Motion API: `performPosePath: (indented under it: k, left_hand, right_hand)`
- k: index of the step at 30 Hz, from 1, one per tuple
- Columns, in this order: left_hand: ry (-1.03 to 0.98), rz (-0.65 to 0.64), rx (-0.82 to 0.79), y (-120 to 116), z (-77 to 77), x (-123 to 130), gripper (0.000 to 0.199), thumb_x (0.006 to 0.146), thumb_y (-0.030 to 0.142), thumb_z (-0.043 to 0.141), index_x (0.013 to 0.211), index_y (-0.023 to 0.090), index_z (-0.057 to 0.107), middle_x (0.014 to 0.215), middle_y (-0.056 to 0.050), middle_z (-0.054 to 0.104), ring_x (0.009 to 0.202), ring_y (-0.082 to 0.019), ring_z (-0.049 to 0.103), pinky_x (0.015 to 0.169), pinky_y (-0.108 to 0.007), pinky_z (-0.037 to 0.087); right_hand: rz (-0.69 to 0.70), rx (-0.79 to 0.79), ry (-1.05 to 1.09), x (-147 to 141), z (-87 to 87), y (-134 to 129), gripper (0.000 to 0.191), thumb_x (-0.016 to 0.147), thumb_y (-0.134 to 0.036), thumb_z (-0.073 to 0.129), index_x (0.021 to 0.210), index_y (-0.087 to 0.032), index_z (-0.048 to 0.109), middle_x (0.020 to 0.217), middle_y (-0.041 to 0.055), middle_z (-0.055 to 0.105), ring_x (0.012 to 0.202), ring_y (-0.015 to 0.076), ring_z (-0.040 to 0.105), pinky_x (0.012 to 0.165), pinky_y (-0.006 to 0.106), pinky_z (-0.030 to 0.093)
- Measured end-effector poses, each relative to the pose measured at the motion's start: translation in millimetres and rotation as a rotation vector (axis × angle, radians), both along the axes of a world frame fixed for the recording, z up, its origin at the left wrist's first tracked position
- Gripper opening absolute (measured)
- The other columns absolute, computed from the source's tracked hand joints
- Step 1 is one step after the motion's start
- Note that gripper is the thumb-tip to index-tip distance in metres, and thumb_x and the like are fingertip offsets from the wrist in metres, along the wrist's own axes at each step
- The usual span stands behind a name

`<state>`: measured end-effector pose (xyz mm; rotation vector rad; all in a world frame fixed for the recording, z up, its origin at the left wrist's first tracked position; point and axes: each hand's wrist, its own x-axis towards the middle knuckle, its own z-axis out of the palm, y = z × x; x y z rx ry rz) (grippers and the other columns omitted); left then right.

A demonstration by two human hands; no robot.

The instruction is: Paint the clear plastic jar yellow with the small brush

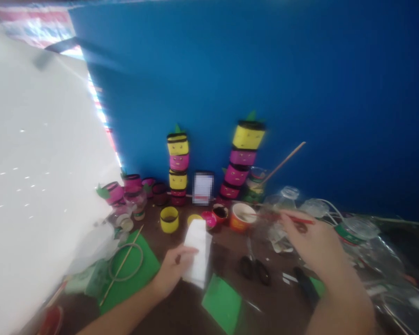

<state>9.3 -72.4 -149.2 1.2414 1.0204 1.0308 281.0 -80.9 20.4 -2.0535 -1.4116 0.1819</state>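
My left hand (176, 267) grips a white, box-like piece (198, 246), its fingers along the side and the index finger on its face. In my right hand (310, 242) is a thin paintbrush (300, 220) with a red handle, pinched between thumb and fingers. The brush's far end reaches the mouth of an orange cup (240, 225) with a pale rim; blur hides whether it touches what is inside. Beside that cup stand a dark-filled small pot (220, 211) and a bright pink pot (208, 219). Black-handled scissors (254, 270) lie between my hands.
Two stacks of yellow and pink painted cups, the left stack (178, 163) and right stack (242, 158), stand by the blue wall. A yellow ring-shaped cup (169, 221), green sheets (223, 302) and a stick on a green sheet (125, 260) lie around. Clear plastic bottles (359, 230) crowd the right.
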Motion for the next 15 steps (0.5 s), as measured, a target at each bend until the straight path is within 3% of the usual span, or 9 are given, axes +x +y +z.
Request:
performPosePath:
  k: [2,5,12,15]
  left_hand:
    - [-0.053,-0.025,-0.032,-1.2,0.3,0.0,0.036,0.067,0.039,0.069,0.096,0.019,0.070,0.104,-0.008,0.068,0.098,-0.026,0.058,0.084,-0.034,0.046]
    - [-0.109,-0.041,-0.051,-2.6,-0.4,0.1,0.043,0.065,0.034,0.071,0.105,0.021,0.066,0.112,-0.008,0.065,0.105,-0.026,0.056,0.088,-0.035,0.045]
    - [-0.209,0.000,-0.132,-0.6,1.0,1.4,0.045,0.063,0.031,0.073,0.106,0.020,0.066,0.108,-0.008,0.066,0.094,-0.023,0.059,0.081,-0.033,0.046]
    - [-0.218,0.024,-0.172,1.9,4.4,2.4,0.041,0.066,0.036,0.070,0.102,0.018,0.067,0.100,-0.009,0.069,0.088,-0.022,0.061,0.076,-0.032,0.047]
  right_hand:
    - [0.018,0.026,-0.026,-0.1,-0.5,-2.3,0.028,0.072,-0.035,0.045,0.083,-0.017,0.064,0.090,0.0111,0.068,0.084,0.0278,0.063,0.075,0.036,0.045]
    - [0.067,0.059,-0.060,-2.8,-0.2,-6.5,0.026,0.070,-0.034,0.044,0.077,-0.019,0.064,0.088,0.0098,0.068,0.081,0.0257,0.062,0.074,0.035,0.046]
    - [0.153,0.051,-0.051,-1.1,0.5,-17.4,0.024,0.070,-0.034,0.047,0.076,-0.021,0.066,0.091,0.0076,0.066,0.083,0.0240,0.061,0.074,0.035,0.047]
    - [0.095,0.135,-0.015,6.5,-1.4,-29.2,0.021,0.069,-0.038,0.053,0.077,-0.025,0.067,0.090,0.0051,0.068,0.084,0.0249,0.062,0.078,0.037,0.047]
